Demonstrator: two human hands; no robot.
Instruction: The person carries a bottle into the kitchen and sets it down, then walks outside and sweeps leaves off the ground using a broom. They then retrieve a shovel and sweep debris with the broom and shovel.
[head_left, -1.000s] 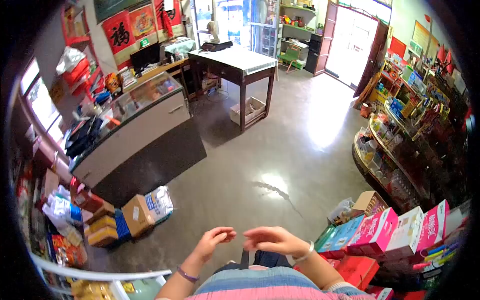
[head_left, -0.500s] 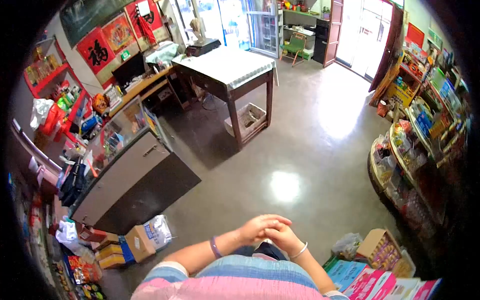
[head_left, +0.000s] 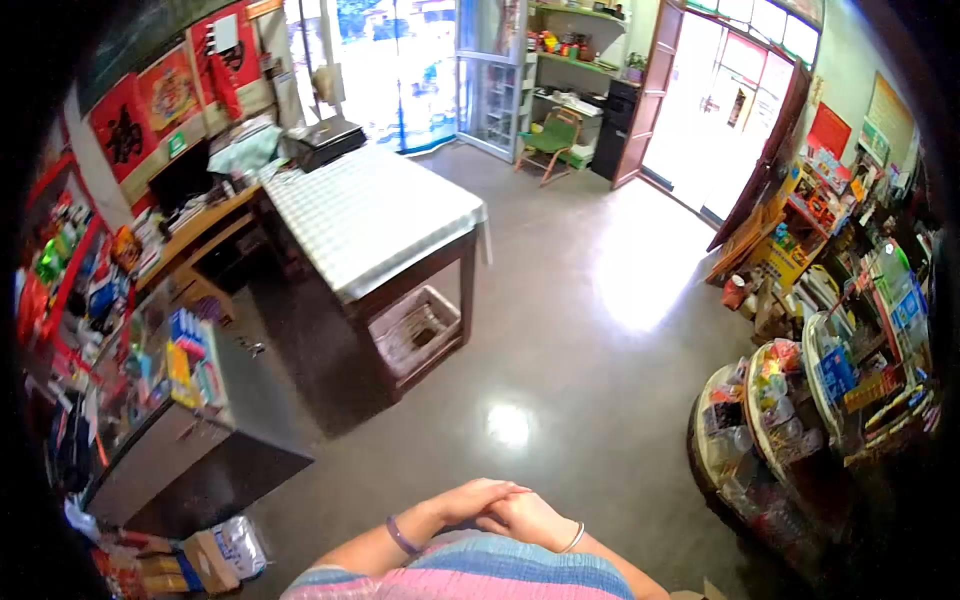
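Note:
My left hand (head_left: 473,500), with a purple band at its wrist, rests against my right hand (head_left: 534,520) in front of the striped shirt (head_left: 500,570). Its fingers are pressed together over the knuckles of the other hand. My right hand, which wears a pale bangle, is folded in against it, with part of its fingers hidden. The two hands touch each other, and no object shows in either. Both are at waist height above the grey floor (head_left: 580,400).
A table with a checked cloth (head_left: 375,215) stands ahead to the left, a glass-topped counter (head_left: 215,440) nearer. Curved goods shelves (head_left: 720,440) line the right. Farther off are a green chair (head_left: 552,138) and an open doorway (head_left: 690,120). Packages (head_left: 205,560) lie at lower left.
My hands, apart one second ago, have come together and stay clasped. The view has moved forward, so the table and shelves look nearer. The pink boxes at lower right have left view.

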